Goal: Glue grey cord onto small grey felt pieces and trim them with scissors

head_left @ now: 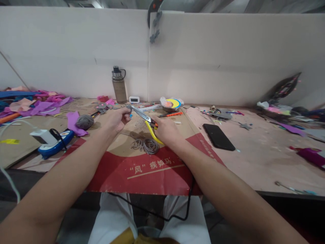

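Observation:
My right hand (167, 129) is closed round the yellow handles of a pair of scissors (153, 133). Their metal blades point up and left to my left hand (118, 119). That hand is pinched on a small grey piece (129, 107), which looks like yarn or felt, close to the blade tips; its exact kind is too small to tell. Below the hands, a loose coil of grey cord (149, 145) lies on the red and tan cardboard (159, 173). To the left sits a ball of grey yarn (85, 122).
A bottle (119, 86) and a small white digital clock (134, 99) stand by the back panel. A bowl (171, 107), an orange pen (173, 114) and a black phone (218, 137) lie rightward. Purple felt scraps (48, 107) and a blue power strip (56, 145) are at left.

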Demonstrator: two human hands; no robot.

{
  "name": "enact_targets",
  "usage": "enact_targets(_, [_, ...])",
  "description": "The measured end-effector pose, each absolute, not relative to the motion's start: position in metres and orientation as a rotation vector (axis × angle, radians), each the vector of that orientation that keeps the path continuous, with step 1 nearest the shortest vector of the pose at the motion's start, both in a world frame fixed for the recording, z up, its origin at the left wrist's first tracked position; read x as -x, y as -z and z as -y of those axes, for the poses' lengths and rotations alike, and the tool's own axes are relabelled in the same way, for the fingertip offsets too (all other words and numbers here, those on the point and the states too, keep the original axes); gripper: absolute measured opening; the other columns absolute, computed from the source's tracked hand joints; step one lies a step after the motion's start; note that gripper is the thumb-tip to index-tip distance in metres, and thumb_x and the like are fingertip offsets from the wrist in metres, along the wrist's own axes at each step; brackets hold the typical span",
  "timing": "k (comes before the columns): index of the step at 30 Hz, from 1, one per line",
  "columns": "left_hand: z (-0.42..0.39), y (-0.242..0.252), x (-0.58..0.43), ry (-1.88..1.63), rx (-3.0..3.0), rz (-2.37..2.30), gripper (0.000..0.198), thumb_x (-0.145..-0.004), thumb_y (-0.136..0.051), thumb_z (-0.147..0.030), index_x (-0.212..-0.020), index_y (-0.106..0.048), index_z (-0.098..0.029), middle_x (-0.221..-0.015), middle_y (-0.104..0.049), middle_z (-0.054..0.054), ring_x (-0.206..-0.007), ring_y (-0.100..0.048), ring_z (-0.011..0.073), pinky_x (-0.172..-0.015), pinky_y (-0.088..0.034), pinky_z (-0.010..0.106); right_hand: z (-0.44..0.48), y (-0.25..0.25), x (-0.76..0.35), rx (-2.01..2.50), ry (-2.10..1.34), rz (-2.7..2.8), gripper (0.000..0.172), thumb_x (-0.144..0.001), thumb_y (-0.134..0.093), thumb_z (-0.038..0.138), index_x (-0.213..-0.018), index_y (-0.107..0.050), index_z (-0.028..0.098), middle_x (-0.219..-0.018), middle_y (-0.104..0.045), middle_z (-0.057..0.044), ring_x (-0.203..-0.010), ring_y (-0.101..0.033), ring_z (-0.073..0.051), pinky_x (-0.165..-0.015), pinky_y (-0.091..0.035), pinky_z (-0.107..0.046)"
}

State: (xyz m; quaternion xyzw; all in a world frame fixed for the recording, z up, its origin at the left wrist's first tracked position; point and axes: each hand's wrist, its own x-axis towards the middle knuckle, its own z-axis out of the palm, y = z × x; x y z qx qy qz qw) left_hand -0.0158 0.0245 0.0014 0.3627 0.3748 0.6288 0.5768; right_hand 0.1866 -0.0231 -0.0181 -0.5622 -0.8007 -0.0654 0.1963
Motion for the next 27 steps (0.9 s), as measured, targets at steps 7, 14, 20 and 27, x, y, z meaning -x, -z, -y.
enact_targets(7, [-0.022,-0.004,0.0137,-1.496,-0.851,-0.903,0.016,-0.064,-0.055,0.002,-0.06,-0.052,-0.013,-0.053,-0.045,-0.003,-0.04,-0.037,0.0023,-0.036,-0.029,0.013,0.022,0.0204,-0.1849,1.552,0.168,2.228,0.038,-0.091,-0.045,0.034,-0.127,-0.053,0.027,-0.11,-0.067,-0.009,-0.094,-0.063,-0.025,-0.075,-0.044,-0.032])
enact_targets(14, [-0.0196,-0.0056,0.0132,-1.489,-0.836,-0.903,0.017,-0.066,-0.053,0.001,-0.058,-0.05,-0.014,-0.052,-0.045,-0.003,-0.039,-0.035,0.0024,-0.036,-0.028,0.013,0.025,0.0155,-0.1855,1.602,0.239,2.269,0.036,-0.089,-0.044,0.025,-0.125,-0.051,0.025,-0.112,-0.065,-0.01,-0.093,-0.063,-0.024,-0.073,-0.044,-0.033])
enact_targets(20, [-0.0188,-0.0061,0.0127,-1.492,-0.825,-0.915,0.017,-0.066,-0.054,0.001,-0.057,-0.049,-0.014,-0.051,-0.044,-0.003,-0.039,-0.034,0.0022,-0.036,-0.028,0.013,0.0263,0.0131,-0.1877,1.609,0.331,2.273,0.035,-0.093,-0.038,0.027,-0.127,-0.049,0.026,-0.11,-0.067,-0.01,-0.093,-0.064,-0.024,-0.072,-0.043,-0.032])
enact_targets(27, [-0.0198,-0.0059,0.0142,-1.483,-0.833,-0.894,0.019,-0.064,-0.053,0.002,-0.056,-0.046,-0.014,-0.051,-0.044,-0.003,-0.039,-0.033,0.0023,-0.035,-0.027,0.013,0.0272,0.0127,-0.1878,1.605,0.418,2.279,0.031,-0.094,-0.038,0.03,-0.121,-0.051,0.026,-0.1,-0.07,-0.008,-0.086,-0.067,-0.025,-0.066,-0.042,-0.031])
